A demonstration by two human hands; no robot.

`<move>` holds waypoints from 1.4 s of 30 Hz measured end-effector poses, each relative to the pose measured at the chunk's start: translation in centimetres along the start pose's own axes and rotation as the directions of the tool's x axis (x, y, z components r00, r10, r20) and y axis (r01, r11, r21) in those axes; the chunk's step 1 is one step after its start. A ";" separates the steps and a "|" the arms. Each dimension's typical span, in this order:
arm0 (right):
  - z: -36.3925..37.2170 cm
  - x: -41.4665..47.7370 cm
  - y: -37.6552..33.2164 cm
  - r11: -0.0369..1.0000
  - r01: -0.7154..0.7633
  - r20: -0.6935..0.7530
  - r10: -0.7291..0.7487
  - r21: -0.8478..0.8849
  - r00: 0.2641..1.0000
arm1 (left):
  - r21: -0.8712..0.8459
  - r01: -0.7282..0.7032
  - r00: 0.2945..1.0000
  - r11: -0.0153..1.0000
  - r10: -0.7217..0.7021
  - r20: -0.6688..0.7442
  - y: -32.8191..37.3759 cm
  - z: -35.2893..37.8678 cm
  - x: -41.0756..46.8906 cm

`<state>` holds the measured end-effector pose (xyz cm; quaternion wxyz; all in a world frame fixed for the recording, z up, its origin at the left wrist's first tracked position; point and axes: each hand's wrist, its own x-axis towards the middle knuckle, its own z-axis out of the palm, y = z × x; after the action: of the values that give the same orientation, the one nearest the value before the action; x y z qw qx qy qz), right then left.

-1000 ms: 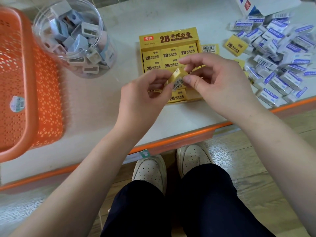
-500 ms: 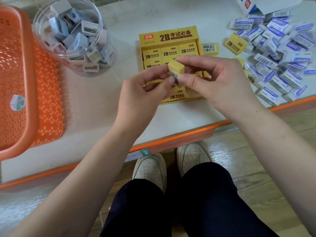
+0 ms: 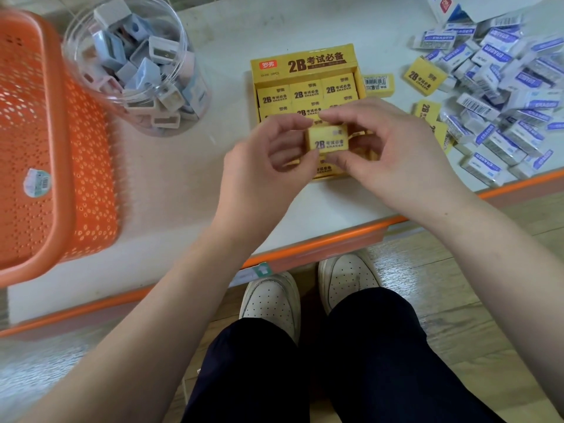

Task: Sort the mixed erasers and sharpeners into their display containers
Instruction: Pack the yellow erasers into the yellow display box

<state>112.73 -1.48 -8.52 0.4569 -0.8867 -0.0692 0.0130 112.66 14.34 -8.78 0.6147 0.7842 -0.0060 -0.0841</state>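
Your left hand [image 3: 268, 166] and right hand [image 3: 393, 160] pinch one yellow 2B eraser [image 3: 328, 140] between curled fingers, just above the yellow display box [image 3: 305, 61] on the pale tabletop [image 3: 183, 193]. From the box, a clear jar of sharpeners [image 3: 137, 65] stands at 10 o'clock, an orange basket [image 3: 55, 148] at 9 and loose blue-and-white erasers [image 3: 503, 96] at 3. Wood-look floor [image 3: 457, 270] shows past the orange-trimmed edge at 6.

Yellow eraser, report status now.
Grips: left hand and right hand pinch yellow eraser, label up. Held over yellow display box. No obstruction seen.
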 end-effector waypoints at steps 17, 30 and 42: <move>-3.4 1.2 -0.7 0.797 0.018 0.219 0.144 -0.604 0.965 | 0.754 -0.249 0.955 0.608 0.024 0.296 0.5 0.3 2.4; -1.9 2.5 0.7 0.825 -0.041 0.144 0.147 -0.563 0.979 | 0.706 -0.223 0.969 0.673 0.078 0.232 0.0 1.1 2.0; -6.2 3.3 3.2 0.767 -0.303 -0.257 0.185 -0.566 0.948 | 0.731 -0.207 0.960 0.650 -0.010 0.281 0.3 1.5 2.1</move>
<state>116.89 -7.88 -7.31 0.1521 -0.9837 0.0896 -0.0331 114.56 12.55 -9.07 0.2312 0.9485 -0.1635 -0.1422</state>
